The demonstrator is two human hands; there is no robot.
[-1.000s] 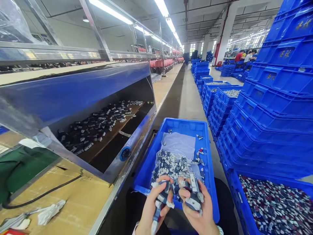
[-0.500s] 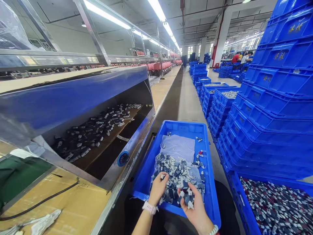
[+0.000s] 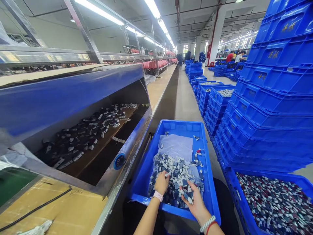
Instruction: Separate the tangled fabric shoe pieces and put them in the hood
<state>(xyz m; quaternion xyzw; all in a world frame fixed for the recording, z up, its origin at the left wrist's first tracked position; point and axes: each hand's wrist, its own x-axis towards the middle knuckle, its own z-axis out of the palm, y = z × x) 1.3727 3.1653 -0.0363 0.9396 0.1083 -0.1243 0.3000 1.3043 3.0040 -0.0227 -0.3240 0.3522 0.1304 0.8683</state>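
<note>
A blue crate (image 3: pixel 212 199) holds a heap of small dark-grey and white moulded pieces (image 3: pixel 176 169), partly on a white sheet (image 3: pixel 174 145). Low over the heap, my left hand (image 3: pixel 161 183) is closed, back upward, with a small white piece showing at its fingertips; the rest of that piece is hidden. On its wrist is a pale pink watch. My right hand (image 3: pixel 197 198), palm up and fingers curled, holds several small grey and white pieces (image 3: pixel 187 195) near the crate's right side. A beaded bracelet and a red cord circle that wrist.
To the left, a metal box (image 3: pixel 61 91) with a dial (image 3: pixel 119 161) contains many dark pieces (image 3: pixel 83 133) on a brown board. Tall stacks of blue crates (image 3: pixel 274 111) line the right. Another crate of mixed pieces (image 3: pixel 276 202) stands lower right. Distant people (image 3: pixel 234 58) sit at tables.
The view has shifted slightly to the right. My left hand has turned its back upward over the heap, fingers still closed. My right hand keeps pieces in its curled fingers.
</note>
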